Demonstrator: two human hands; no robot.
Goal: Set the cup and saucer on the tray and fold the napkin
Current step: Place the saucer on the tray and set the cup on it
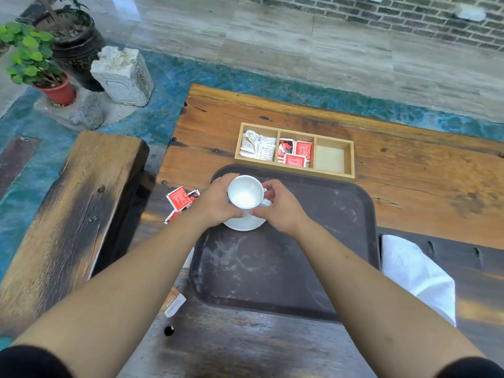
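Nearest the lens, two bare forearms reaching forward over the wooden tabletop (409, 170). Largest on it, the dark tray (300, 257), scuffed with pale marks. Just right of the tray, a white napkin (417, 271), rumpled and unfolded. Beyond the tray's far edge, a three-compartment wooden box (334, 159) with white packets in one end, red packets in the middle, nothing in the other end. Left of the tray, loose red packets (178, 199). On the tray's far left part, a white saucer (244, 223) with the white cup (245, 192) on it. Left hand (218, 203) wrapped around the cup's side; right hand (281, 205) pinching near the handle, fingertips at the saucer.
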